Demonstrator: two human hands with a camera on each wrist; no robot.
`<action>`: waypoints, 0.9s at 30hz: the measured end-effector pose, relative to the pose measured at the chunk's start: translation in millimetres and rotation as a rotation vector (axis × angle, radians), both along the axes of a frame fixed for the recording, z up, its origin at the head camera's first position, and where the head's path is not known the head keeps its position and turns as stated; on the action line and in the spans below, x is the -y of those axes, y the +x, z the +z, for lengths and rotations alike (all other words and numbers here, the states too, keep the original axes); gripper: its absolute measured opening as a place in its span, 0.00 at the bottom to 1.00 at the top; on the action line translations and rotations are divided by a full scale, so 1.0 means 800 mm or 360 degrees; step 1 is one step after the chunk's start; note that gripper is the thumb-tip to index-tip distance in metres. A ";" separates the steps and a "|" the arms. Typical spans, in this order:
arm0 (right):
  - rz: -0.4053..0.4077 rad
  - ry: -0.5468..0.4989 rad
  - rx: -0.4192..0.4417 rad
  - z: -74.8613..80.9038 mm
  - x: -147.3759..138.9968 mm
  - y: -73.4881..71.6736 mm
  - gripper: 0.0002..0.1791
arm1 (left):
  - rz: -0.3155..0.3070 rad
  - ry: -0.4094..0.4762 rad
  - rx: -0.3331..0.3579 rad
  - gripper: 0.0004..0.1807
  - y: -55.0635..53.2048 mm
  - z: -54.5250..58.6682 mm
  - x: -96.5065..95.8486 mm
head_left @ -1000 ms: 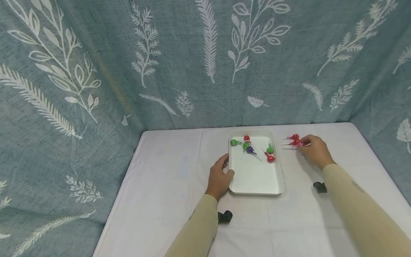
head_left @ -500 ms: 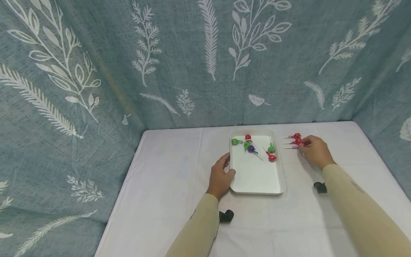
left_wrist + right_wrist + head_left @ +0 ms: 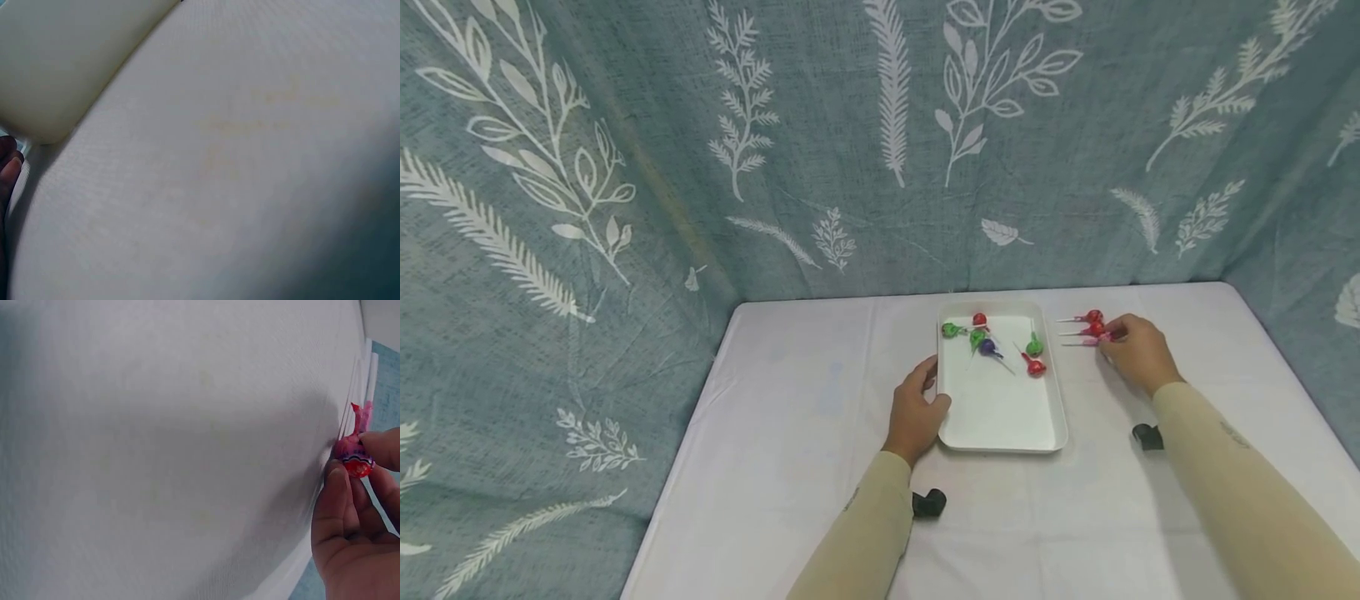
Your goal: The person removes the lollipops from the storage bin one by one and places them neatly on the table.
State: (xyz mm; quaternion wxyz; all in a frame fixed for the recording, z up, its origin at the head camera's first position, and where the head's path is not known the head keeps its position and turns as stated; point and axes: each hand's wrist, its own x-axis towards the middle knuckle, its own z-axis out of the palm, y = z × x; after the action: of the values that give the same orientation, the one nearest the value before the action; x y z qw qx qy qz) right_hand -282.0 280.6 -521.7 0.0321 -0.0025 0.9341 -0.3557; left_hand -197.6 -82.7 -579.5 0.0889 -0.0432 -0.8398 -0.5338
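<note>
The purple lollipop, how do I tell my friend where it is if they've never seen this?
On the white table, find the white tray beside the left hand. Look toward its far end: the purple lollipop lies beside a green lollipop. It's the only purple one; the other lollipops in the tray are red or green.

Right of the head view's centre, the tray (image 3: 1000,417) looks like smooth plastic, its film-wrapped lollipops (image 3: 1036,367) look glossy, the tablecloth (image 3: 790,425) below is matt fabric, and the curtain (image 3: 820,142) across the top looks woven.
</note>
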 end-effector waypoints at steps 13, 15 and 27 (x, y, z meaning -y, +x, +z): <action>0.0007 0.0013 0.0058 0.001 -0.004 -0.009 0.22 | 0.0029 -0.0022 -0.0004 0.36 -0.002 -0.001 -0.002; 0.0012 0.0012 0.0070 0.000 -0.005 -0.010 0.23 | 0.0033 -0.0026 0.0001 0.36 -0.002 0.000 -0.002; 0.0030 -0.0014 0.0081 0.002 -0.013 -0.014 0.23 | 0.0029 -0.0036 -0.0024 0.36 -0.007 0.000 -0.007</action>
State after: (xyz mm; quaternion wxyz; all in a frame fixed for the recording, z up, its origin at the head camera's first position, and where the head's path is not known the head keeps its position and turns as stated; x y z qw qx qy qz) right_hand -293.1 290.9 -519.8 0.0591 -0.0023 0.9314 -0.3593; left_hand -203.1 -76.9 -579.4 0.0997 -0.0405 -0.8455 -0.5230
